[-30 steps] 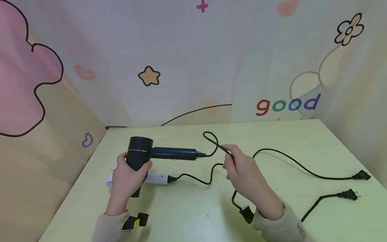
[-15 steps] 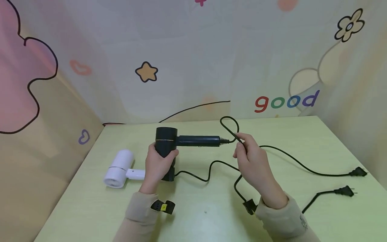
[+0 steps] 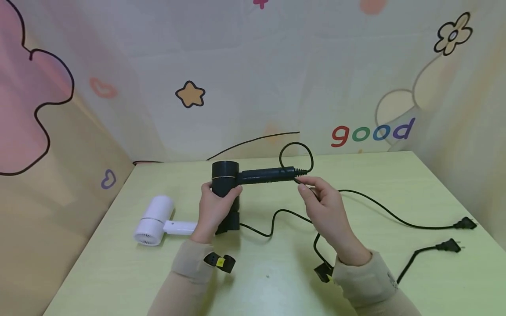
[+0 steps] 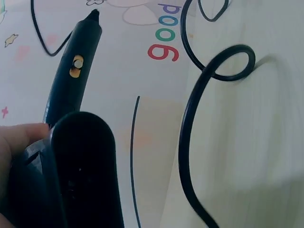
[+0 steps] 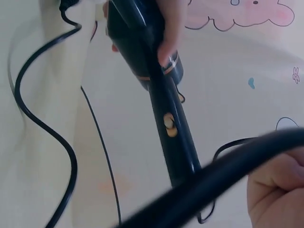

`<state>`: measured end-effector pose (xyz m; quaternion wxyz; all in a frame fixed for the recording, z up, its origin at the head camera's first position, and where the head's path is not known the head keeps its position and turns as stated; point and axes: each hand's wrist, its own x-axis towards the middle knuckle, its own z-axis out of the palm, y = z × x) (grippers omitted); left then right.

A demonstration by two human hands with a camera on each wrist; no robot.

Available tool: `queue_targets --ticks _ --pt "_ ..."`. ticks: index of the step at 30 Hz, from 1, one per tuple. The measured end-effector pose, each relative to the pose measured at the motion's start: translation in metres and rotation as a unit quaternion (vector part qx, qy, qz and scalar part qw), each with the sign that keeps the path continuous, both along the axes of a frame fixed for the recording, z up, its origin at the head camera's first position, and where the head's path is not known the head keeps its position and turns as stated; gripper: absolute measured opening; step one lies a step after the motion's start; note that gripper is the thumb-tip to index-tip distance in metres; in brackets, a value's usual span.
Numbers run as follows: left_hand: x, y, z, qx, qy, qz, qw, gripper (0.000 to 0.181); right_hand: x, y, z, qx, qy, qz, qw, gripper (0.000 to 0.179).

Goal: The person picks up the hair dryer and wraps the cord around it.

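In the head view a black hair dryer (image 3: 226,173) is held up over the table, its handle pointing right. My left hand (image 3: 213,208) grips it around the barrel, thumb on the near side. The handle's gold switch (image 4: 76,66) shows in the left wrist view. From the handle's end the black cord (image 3: 296,143) rises in a loop and comes down to my right hand (image 3: 327,215), which pinches it between thumb and fingers just below that end. In the right wrist view a stretch of cord (image 5: 190,199) crosses blurred in front of the handle.
A white hair dryer (image 3: 156,219) lies on the table (image 3: 269,289) at left, its handle partly behind my left wrist. Its dark cord (image 3: 272,228) winds rightward. Two plugs, one farther back (image 3: 465,223) and one nearer (image 3: 448,245), lie at the right. A printed curtain (image 3: 245,87) stands behind.
My left hand has carried the black hair dryer rightward and up, uncovering the white one. The right hand has shifted slightly right and up; the cord loop now stands larger, close to the handle.
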<state>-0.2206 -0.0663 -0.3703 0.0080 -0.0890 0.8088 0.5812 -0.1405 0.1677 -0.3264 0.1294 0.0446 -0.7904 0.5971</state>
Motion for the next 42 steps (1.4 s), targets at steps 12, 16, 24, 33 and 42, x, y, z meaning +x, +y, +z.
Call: queue_targets --ticks 12,16,24,33,42 --pt "-0.009 0.013 0.014 0.104 -0.082 -0.022 0.9909 0.074 -0.009 0.002 -0.018 -0.013 -0.042 0.087 0.9953 0.026" --pt "-0.013 0.012 0.015 0.126 -0.073 -0.028 0.9889 0.077 -0.011 0.006 -0.025 -0.02 -0.055 0.122 0.9908 0.028" --pt "-0.018 0.016 0.016 0.213 -0.084 -0.06 0.9716 0.073 -0.018 0.009 -0.041 -0.017 -0.083 0.17 0.9818 0.031" --pt "-0.022 0.021 0.012 0.332 -0.095 -0.08 0.9352 0.065 -0.026 0.01 -0.055 -0.009 -0.114 0.182 0.9765 0.031" --pt "-0.018 0.018 0.007 0.387 -0.075 -0.049 0.9176 0.06 -0.027 -0.001 -0.075 0.019 -0.137 0.199 0.9701 0.033"
